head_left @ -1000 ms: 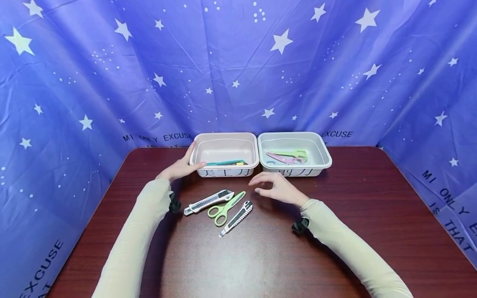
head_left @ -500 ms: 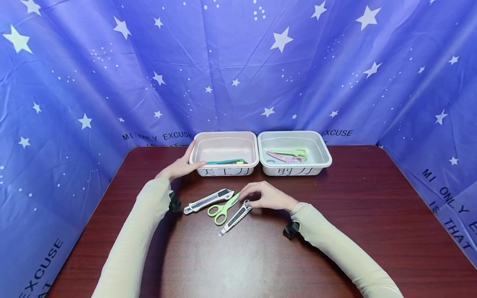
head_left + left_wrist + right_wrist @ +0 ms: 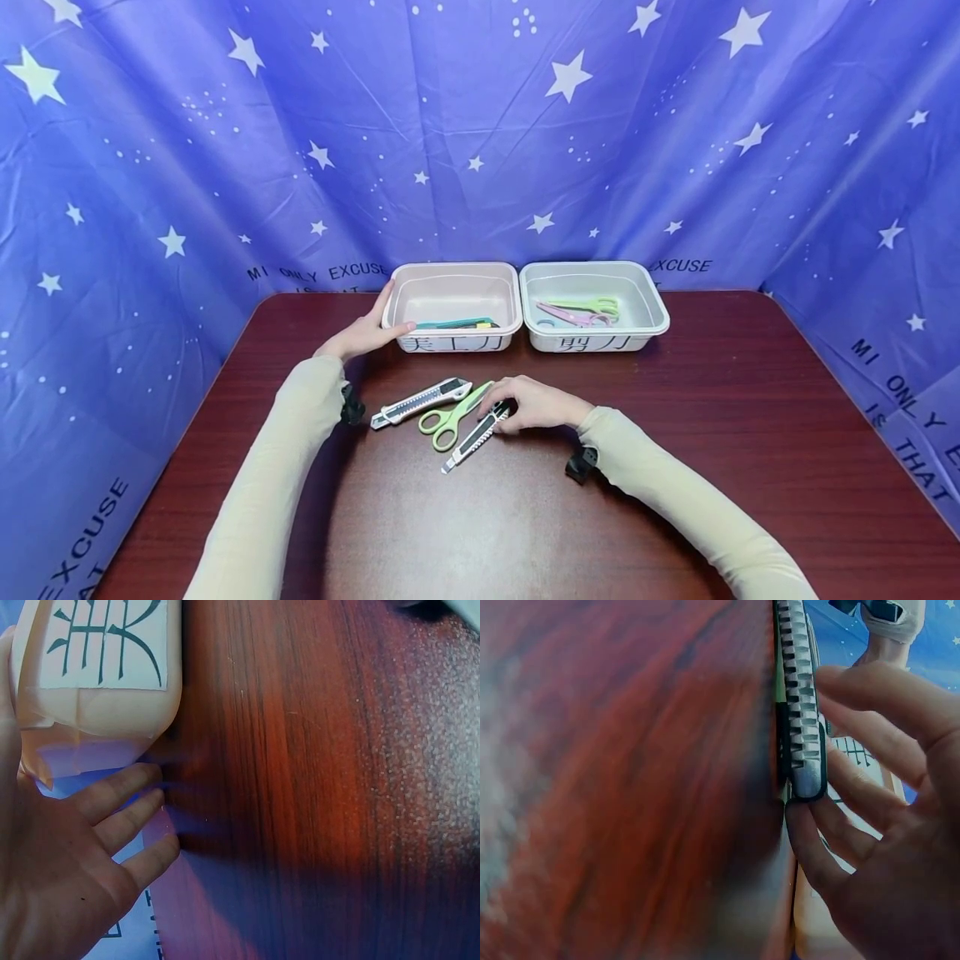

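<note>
My left hand (image 3: 363,333) rests at the near left corner of the pinkish box (image 3: 453,342), thumb on the front rim, a finger along the side. Its other fingers stretch loosely beside the box wall (image 3: 105,727) in the left wrist view. My right hand (image 3: 536,404) grips the far end of a white and black utility knife (image 3: 471,443). The right wrist view shows the knife's ribbed edge (image 3: 802,690) between thumb and fingers, close over the table. Green-handled scissors (image 3: 446,427) lie just left of it, then a second, larger utility knife (image 3: 420,402).
A pale box (image 3: 592,340) stands right of the pinkish one, holding green scissors (image 3: 603,307) and pink scissors (image 3: 573,317). Inside the pinkish box lies a teal item (image 3: 453,322) with something yellow near it. A starry blue curtain (image 3: 480,125) surrounds the wooden table (image 3: 675,467).
My right hand has come left and toward me from in front of the boxes, and its fingers have closed around the nearer utility knife. My left hand has stayed at the box.
</note>
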`<state>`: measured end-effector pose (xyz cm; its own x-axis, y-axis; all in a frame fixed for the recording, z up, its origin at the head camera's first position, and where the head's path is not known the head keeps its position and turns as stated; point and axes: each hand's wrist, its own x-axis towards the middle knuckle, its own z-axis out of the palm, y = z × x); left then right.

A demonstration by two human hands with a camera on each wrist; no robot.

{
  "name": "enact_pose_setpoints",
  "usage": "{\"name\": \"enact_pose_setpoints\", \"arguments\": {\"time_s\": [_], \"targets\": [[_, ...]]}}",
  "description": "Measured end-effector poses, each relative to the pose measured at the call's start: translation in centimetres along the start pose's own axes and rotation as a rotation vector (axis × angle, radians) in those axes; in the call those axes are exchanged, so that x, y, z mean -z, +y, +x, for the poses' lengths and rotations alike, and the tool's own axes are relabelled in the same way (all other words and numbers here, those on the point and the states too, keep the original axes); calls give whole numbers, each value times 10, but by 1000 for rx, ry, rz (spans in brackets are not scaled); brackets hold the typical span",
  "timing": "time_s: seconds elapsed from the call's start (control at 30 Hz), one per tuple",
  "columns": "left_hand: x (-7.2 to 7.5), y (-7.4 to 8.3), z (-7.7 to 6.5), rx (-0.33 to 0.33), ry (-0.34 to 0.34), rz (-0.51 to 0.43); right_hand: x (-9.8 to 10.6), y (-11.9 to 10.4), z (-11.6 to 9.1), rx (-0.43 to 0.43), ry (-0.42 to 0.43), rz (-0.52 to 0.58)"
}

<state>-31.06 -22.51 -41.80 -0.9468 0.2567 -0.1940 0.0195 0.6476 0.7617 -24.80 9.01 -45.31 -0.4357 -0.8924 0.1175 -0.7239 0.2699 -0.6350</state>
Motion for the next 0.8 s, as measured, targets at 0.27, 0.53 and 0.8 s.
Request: {"name": "enact_pose_setpoints", "arguments": {"time_s": [0.27, 0.53, 0.8], "targets": [[-1, -8, 6, -2, 10, -3, -2, 2, 1, -4, -26, -94], [-1, -7, 5, 1, -3, -8, -1, 0, 0, 46, -40, -108], [1, -10, 7, 2, 3, -2, 1, 4, -3, 34, 29, -69]]}}
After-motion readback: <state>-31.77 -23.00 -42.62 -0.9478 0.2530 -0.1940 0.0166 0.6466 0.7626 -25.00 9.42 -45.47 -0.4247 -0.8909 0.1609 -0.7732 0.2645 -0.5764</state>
